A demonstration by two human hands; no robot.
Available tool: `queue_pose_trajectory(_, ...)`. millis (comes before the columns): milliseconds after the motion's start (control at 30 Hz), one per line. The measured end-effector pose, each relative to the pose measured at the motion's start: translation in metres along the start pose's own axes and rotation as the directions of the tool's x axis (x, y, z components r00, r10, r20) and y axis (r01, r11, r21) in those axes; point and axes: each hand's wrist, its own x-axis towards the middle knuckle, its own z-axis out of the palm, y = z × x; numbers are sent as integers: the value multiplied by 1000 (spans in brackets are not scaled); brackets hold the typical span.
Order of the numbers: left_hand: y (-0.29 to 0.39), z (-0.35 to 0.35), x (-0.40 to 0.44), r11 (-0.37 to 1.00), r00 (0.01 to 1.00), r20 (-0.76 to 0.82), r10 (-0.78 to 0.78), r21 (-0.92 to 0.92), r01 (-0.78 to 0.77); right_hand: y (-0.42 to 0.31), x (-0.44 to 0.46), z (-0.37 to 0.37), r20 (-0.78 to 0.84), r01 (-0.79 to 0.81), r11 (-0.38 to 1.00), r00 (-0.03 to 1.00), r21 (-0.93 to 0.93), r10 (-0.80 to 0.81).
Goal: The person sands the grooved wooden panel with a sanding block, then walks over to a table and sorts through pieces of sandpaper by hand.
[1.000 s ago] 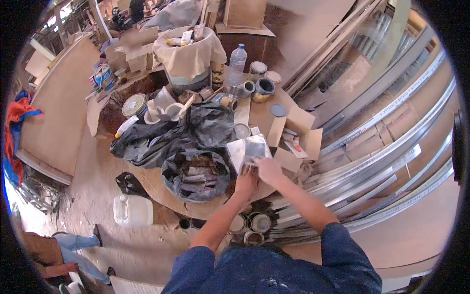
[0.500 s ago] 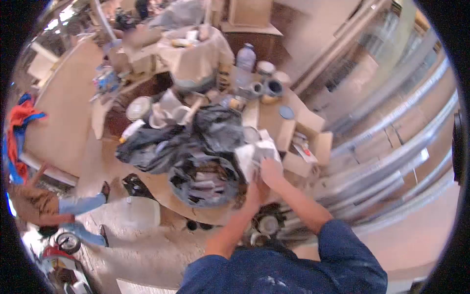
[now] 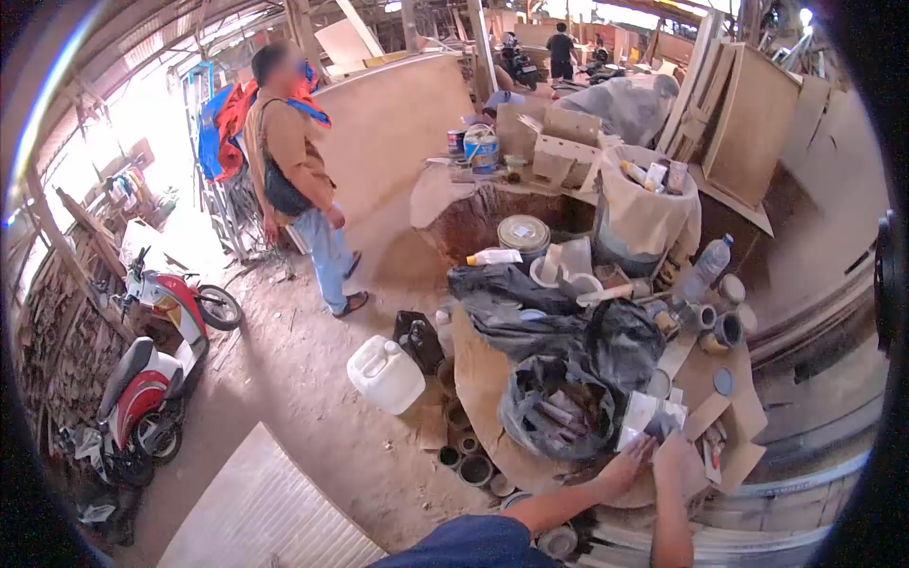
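A small white panel (image 3: 638, 415) lies at the front of the cluttered work surface, with a dark grey flat piece (image 3: 671, 417) over its right part. My left hand (image 3: 629, 464) is at the panel's lower edge, fingers reaching forward against it. My right hand (image 3: 673, 458) is beside it, fingers curled at the grey piece's lower end; their exact grip is too small to make out. Left of the hands stands a round container lined with a black plastic bag (image 3: 557, 407), holding several stick-like pieces. An open cardboard box (image 3: 742, 462) with small items sits to the right.
Cans, a plastic bottle (image 3: 705, 268) and a lidded tin (image 3: 524, 233) crowd the surface's far side. A white jerrycan (image 3: 385, 375) stands on the floor at left. A person (image 3: 294, 180) stands beyond it, near a red and white motorbike (image 3: 156, 364). Long metal lengths (image 3: 814, 478) lie at right.
The head view has turned up and left, so the work surface now appears lower right and more of the workshop shows. Both hands stay at the white panel.
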Motion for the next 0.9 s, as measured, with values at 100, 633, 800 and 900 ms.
queue_pose_trajectory(100, 6, 20, 5, 995, 983, -176, -43, 82, 58, 8, -18, -9, 150, -34, 999, 988, 5, 33)
queue_pose_trajectory(633, -6, 9, 34, 956, 867, -497, -20, -264, -129, 70, -60, -20, -294, -24, 715, 901, 699, 318)
queue_pose_trajectory(800, 7, -17, 54, 333, 616, -228, -754, -941, 59, 66, -58, -52, -350, 83, 764, 916, 640, 194)
queue_pose_trajectory(900, 1, 51, 79, -535, 678, 336, -654, -839, -100, 42, -63, -64, -551, 20, 986, 831, 166, 76)
